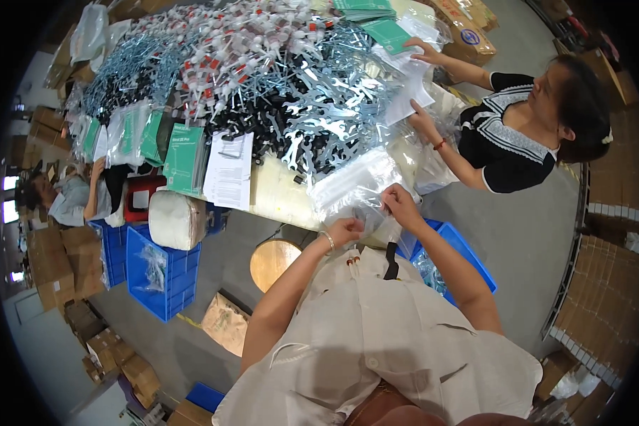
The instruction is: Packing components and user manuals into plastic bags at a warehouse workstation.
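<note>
Close to my body, at the table's near edge, a clear plastic bag [368, 211] is between my hands. My left hand [346, 231] has its fingers closed on the bag's near left side. On its right side, my right hand [400, 206] pinches the plastic. Just beyond lies a pile of clear plastic bags [355, 181], shiny and flat. Past these, a heap of silver open-end wrenches [326, 117] covers the table, beside small black parts [252, 117]. Whether anything is inside the bag I cannot make out.
Green booklets [184, 157] and printed sheets [228, 170] lie at the table's near left. Small bottles with red parts [227, 50] are heaped behind. A co-worker [525, 128] at right handles papers [408, 85]. Blue crates [165, 273] and a round stool [273, 264] stand below.
</note>
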`<state>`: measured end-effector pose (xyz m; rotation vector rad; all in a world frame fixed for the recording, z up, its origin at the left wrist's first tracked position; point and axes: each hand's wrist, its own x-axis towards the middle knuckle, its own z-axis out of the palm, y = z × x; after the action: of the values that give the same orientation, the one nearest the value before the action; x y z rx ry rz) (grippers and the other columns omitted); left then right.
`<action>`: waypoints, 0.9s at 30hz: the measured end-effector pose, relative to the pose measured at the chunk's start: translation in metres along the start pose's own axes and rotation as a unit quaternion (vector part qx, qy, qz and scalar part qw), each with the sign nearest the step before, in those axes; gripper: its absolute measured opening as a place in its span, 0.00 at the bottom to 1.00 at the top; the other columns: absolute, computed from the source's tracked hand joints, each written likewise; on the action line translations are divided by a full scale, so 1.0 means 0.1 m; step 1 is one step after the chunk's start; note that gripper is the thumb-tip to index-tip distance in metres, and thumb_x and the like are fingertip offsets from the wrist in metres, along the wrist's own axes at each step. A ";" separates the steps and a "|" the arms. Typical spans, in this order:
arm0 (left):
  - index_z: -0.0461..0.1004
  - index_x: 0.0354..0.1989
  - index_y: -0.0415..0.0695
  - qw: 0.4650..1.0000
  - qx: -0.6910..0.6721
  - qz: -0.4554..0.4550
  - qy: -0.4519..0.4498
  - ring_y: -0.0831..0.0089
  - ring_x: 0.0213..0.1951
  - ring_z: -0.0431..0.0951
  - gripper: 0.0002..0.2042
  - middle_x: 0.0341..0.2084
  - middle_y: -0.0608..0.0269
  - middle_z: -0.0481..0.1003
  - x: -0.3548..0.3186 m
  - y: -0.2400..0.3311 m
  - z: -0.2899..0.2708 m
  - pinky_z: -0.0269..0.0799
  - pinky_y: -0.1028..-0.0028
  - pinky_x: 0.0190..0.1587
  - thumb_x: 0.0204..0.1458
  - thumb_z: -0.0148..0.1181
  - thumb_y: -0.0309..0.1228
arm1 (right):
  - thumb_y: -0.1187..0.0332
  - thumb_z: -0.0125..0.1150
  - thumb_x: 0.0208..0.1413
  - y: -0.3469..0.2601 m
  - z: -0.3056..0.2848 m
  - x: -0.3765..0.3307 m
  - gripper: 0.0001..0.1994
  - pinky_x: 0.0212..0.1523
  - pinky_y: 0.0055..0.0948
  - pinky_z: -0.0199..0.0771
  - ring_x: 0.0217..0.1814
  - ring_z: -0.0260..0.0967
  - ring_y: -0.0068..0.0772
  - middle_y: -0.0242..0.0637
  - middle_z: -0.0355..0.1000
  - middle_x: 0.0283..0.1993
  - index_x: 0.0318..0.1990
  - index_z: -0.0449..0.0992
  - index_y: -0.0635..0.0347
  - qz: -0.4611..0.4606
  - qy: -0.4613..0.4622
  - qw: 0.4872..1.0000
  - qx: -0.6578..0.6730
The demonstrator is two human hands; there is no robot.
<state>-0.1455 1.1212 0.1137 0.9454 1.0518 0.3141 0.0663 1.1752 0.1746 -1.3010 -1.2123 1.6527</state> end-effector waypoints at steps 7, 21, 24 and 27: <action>0.73 0.44 0.45 0.958 0.228 0.147 0.096 0.60 0.42 0.72 0.21 0.41 0.52 0.72 -0.05 -0.44 0.33 0.67 0.66 0.47 0.43 0.62 0.42 | 0.68 0.52 0.55 -0.82 0.14 -0.18 0.04 0.19 0.15 0.56 0.20 0.56 0.13 0.26 0.63 0.22 0.32 0.67 0.57 0.109 -0.035 0.993 0.008; 0.76 0.28 0.46 0.942 -0.076 0.045 0.324 0.88 0.11 0.60 0.08 0.09 0.76 0.61 -2.00 0.99 -0.81 0.53 0.84 0.12 0.50 0.60 0.36 | 0.40 0.45 0.53 -1.21 0.70 0.47 0.38 0.58 0.56 0.54 0.62 0.51 0.50 0.48 0.54 0.58 0.62 0.48 0.60 0.189 -0.226 0.922 0.250; 0.76 0.25 0.44 0.936 -0.098 0.045 0.335 0.88 0.09 0.57 0.08 0.07 0.76 0.61 -2.36 1.04 -0.96 0.48 0.84 0.10 0.49 0.60 0.36 | 0.37 0.43 0.51 -1.24 1.00 0.47 0.40 0.58 0.61 0.51 0.62 0.51 0.52 0.52 0.54 0.59 0.61 0.49 0.61 0.234 -0.260 0.894 0.278; 0.77 0.24 0.41 0.938 -0.145 0.059 0.311 0.87 0.09 0.57 0.10 0.08 0.74 0.63 -2.52 1.00 -1.07 0.48 0.83 0.11 0.48 0.59 0.35 | 0.37 0.45 0.51 -1.14 1.09 0.47 0.42 0.56 0.63 0.55 0.62 0.52 0.53 0.48 0.50 0.60 0.63 0.43 0.59 0.286 -0.313 0.847 0.321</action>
<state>-0.3405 1.0749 0.3248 0.6487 1.4742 0.8847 -0.0534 1.2278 0.2739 -0.7196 -0.4578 2.7545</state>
